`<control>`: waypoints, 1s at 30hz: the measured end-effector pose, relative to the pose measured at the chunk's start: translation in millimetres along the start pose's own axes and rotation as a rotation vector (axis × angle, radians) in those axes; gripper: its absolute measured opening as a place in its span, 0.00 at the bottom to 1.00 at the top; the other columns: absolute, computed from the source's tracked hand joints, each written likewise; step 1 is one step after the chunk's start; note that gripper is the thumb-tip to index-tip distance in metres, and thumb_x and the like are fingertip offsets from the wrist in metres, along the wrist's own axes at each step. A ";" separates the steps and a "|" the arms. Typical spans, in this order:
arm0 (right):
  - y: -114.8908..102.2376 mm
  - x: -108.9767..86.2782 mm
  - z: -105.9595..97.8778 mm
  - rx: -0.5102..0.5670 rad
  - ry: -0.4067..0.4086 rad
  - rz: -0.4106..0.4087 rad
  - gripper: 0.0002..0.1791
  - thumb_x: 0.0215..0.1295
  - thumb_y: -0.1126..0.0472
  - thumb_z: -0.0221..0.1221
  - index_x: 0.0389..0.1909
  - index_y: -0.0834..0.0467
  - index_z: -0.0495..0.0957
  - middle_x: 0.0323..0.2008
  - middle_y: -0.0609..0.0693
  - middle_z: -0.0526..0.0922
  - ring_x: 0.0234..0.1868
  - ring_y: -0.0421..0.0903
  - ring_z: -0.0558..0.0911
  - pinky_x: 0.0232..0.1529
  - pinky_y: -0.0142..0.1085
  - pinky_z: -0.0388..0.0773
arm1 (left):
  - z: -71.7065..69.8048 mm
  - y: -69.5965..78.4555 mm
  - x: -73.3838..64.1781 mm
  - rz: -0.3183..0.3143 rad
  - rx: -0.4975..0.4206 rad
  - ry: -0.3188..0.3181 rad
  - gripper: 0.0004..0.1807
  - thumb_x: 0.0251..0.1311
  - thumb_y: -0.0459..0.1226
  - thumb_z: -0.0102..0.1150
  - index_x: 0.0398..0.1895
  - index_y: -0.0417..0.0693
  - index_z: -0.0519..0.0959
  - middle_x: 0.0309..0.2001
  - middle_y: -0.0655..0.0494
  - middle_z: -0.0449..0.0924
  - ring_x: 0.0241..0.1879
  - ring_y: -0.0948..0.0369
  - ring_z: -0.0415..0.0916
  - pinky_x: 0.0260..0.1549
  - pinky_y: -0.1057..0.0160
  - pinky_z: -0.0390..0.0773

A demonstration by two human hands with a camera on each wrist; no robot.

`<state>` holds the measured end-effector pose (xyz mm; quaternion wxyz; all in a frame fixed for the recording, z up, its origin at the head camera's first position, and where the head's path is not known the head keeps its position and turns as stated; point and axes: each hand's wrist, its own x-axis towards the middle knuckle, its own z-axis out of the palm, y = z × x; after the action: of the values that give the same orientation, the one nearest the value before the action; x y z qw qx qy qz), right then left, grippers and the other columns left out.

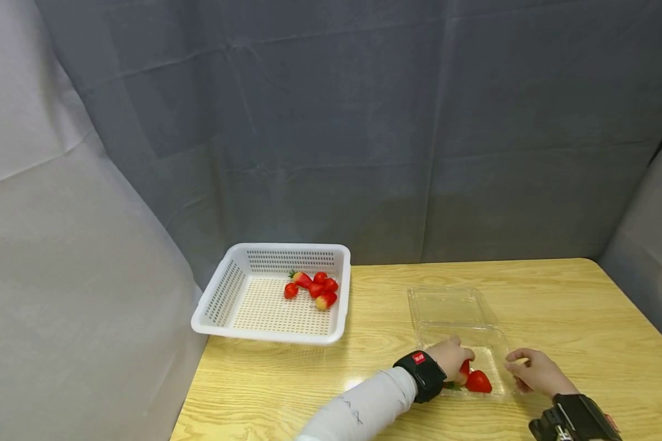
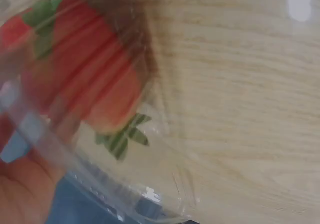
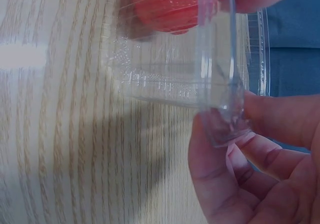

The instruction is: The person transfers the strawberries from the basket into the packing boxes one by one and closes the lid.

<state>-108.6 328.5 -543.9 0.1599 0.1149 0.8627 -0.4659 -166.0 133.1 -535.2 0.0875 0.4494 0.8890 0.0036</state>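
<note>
A clear plastic clamshell box [image 1: 488,349] lies opened on the table, its lid [image 1: 447,304] folded back away from me. Inside the near part are red strawberries, one [image 1: 479,381] at the front and another [image 1: 464,371] under my left hand [image 1: 449,358]. That hand reaches into the box, fingers bent down around the strawberry. Through the clear wall, the left wrist view shows a large strawberry [image 2: 95,68] with green leaves by the fingers, somewhat blurred. My right hand [image 1: 537,372] pinches the box's near right corner [image 3: 227,124] between thumb and finger.
At the left, a white perforated basket [image 1: 339,324] holds several strawberries [image 1: 315,290] toward its right side. The wooden table [image 1: 574,306] meets a grey cloth [image 1: 331,153] along its back edge, with paler cloth at both sides.
</note>
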 end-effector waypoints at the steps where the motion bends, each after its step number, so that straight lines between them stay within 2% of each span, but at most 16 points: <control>1: 0.7 0.4 0.3 0.000 -0.001 -0.001 0.16 0.64 0.66 0.50 0.44 0.76 0.66 0.18 0.53 0.73 0.19 0.47 0.75 0.22 0.39 0.75 | 1.6 1.4 0.1 -0.005 0.017 0.005 0.22 0.45 0.45 0.68 0.48 0.63 0.78 0.33 0.65 0.68 0.28 0.73 0.64 0.23 0.79 0.63; 4: 1.1 1.0 1.1 -0.003 0.002 -0.001 0.16 0.64 0.66 0.50 0.44 0.76 0.66 0.18 0.53 0.73 0.19 0.47 0.75 0.22 0.39 0.75 | 5.2 2.7 2.2 -0.021 0.042 -0.009 0.21 0.46 0.46 0.67 0.47 0.64 0.78 0.34 0.66 0.69 0.30 0.73 0.65 0.23 0.78 0.64; 6: 0.3 1.3 1.5 -0.005 -0.002 -0.004 0.16 0.64 0.66 0.50 0.44 0.77 0.66 0.18 0.53 0.73 0.19 0.47 0.75 0.22 0.39 0.75 | 6.1 -1.7 2.8 -0.014 0.031 -0.012 0.23 0.48 0.48 0.66 0.51 0.63 0.76 0.37 0.66 0.72 0.34 0.73 0.67 0.28 0.79 0.66; 8: -0.7 1.2 1.3 -0.002 -0.008 -0.005 0.16 0.64 0.66 0.50 0.45 0.77 0.66 0.18 0.53 0.72 0.19 0.47 0.75 0.22 0.39 0.75 | -3.7 -8.8 -0.8 -0.020 -0.019 -0.010 0.28 0.50 0.50 0.64 0.57 0.61 0.72 0.44 0.64 0.73 0.39 0.72 0.70 0.35 0.79 0.68; 11: -1.9 0.1 0.1 -0.003 -0.017 -0.012 0.17 0.64 0.66 0.49 0.45 0.77 0.66 0.18 0.53 0.72 0.20 0.47 0.75 0.22 0.39 0.75 | -31.6 -28.4 -11.6 -0.041 -0.109 0.059 0.33 0.55 0.52 0.58 0.64 0.58 0.63 0.53 0.60 0.70 0.48 0.69 0.69 0.45 0.75 0.69; 14: -2.0 -0.8 -1.4 -0.006 -0.028 -0.008 0.17 0.65 0.66 0.49 0.45 0.78 0.65 0.18 0.52 0.72 0.20 0.47 0.75 0.23 0.38 0.74 | -68.5 -62.1 -26.0 -0.076 -0.169 0.194 0.31 0.58 0.48 0.56 0.65 0.53 0.62 0.55 0.55 0.68 0.50 0.64 0.70 0.49 0.71 0.69; 17: -1.0 -0.9 -2.1 -0.010 -0.046 -0.014 0.16 0.66 0.66 0.48 0.45 0.77 0.65 0.18 0.52 0.72 0.20 0.47 0.74 0.23 0.39 0.74 | -100.9 -107.9 -42.2 -0.128 -0.168 0.319 0.26 0.58 0.43 0.57 0.60 0.47 0.67 0.54 0.51 0.70 0.50 0.58 0.72 0.49 0.67 0.71; 20: -0.1 -1.3 -2.9 -0.009 -0.057 -0.017 0.16 0.66 0.66 0.48 0.45 0.77 0.65 0.18 0.53 0.72 0.20 0.47 0.74 0.23 0.39 0.73 | -117.3 -157.5 -51.6 -0.216 -0.178 0.367 0.21 0.55 0.37 0.57 0.53 0.41 0.72 0.51 0.47 0.73 0.48 0.53 0.74 0.49 0.62 0.72; 21: 0.1 -1.4 -3.1 -0.007 -0.057 -0.016 0.15 0.65 0.66 0.48 0.45 0.77 0.65 0.18 0.53 0.72 0.20 0.47 0.74 0.23 0.39 0.73 | -117.2 -172.8 -54.5 -0.253 -0.168 0.366 0.19 0.55 0.36 0.56 0.52 0.41 0.73 0.50 0.46 0.73 0.47 0.52 0.74 0.48 0.61 0.73; 23: 0.4 -1.4 -3.2 -0.009 -0.051 -0.018 0.15 0.65 0.67 0.48 0.44 0.77 0.65 0.18 0.53 0.73 0.20 0.47 0.74 0.23 0.39 0.73 | -108.2 -206.6 -55.5 -0.318 -0.149 0.348 0.15 0.53 0.33 0.55 0.45 0.38 0.76 0.45 0.45 0.75 0.44 0.53 0.76 0.44 0.59 0.74; 24: 0.6 -1.3 -3.3 -0.009 -0.047 -0.018 0.14 0.65 0.67 0.48 0.44 0.77 0.65 0.18 0.53 0.73 0.19 0.47 0.73 0.22 0.39 0.73 | -91.3 -229.2 -49.4 -0.336 -0.129 0.350 0.11 0.50 0.32 0.56 0.39 0.38 0.77 0.40 0.45 0.77 0.39 0.54 0.77 0.39 0.60 0.75; 25: 0.6 -1.4 -3.4 -0.010 -0.044 -0.022 0.14 0.65 0.67 0.48 0.43 0.76 0.65 0.18 0.53 0.73 0.19 0.47 0.74 0.22 0.39 0.73 | -76.4 -248.1 -45.0 -0.367 -0.132 0.312 0.08 0.50 0.31 0.56 0.34 0.39 0.78 0.36 0.47 0.78 0.36 0.55 0.76 0.36 0.60 0.75; 26: 0.6 -1.3 -3.4 -0.012 -0.041 -0.026 0.14 0.65 0.67 0.48 0.43 0.76 0.65 0.18 0.53 0.73 0.19 0.47 0.74 0.22 0.38 0.73 | -56.1 -268.1 -40.5 -0.367 -0.131 0.301 0.04 0.46 0.31 0.57 0.27 0.41 0.78 0.30 0.49 0.77 0.30 0.58 0.75 0.30 0.63 0.74; 27: 0.6 -1.3 -3.4 -0.013 -0.038 -0.029 0.14 0.65 0.67 0.48 0.43 0.76 0.66 0.17 0.53 0.73 0.19 0.47 0.74 0.22 0.38 0.73 | -41.2 -282.9 -37.1 -0.400 -0.162 0.241 0.02 0.44 0.32 0.59 0.24 0.43 0.77 0.26 0.51 0.77 0.27 0.59 0.73 0.27 0.62 0.73; 28: 0.5 -1.3 -3.3 -0.012 -0.037 -0.033 0.13 0.64 0.67 0.48 0.42 0.76 0.66 0.17 0.53 0.73 0.19 0.47 0.74 0.22 0.38 0.73 | -28.8 -293.2 -34.4 -0.436 -0.194 0.180 0.02 0.42 0.31 0.60 0.19 0.45 0.77 0.23 0.53 0.75 0.24 0.59 0.71 0.24 0.61 0.71; 30: 0.2 -1.6 -3.3 -0.007 -0.041 -0.035 0.13 0.64 0.67 0.48 0.42 0.76 0.66 0.17 0.53 0.73 0.19 0.47 0.74 0.22 0.38 0.73 | -11.9 -296.4 -38.8 -0.487 -0.221 0.095 0.05 0.39 0.31 0.62 0.15 0.49 0.76 0.18 0.56 0.73 0.21 0.60 0.67 0.19 0.61 0.69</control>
<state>-107.6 331.3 -541.7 0.1700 0.0897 0.8626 -0.4679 -382.0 -73.7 -542.8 0.0924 0.2094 0.9683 0.1004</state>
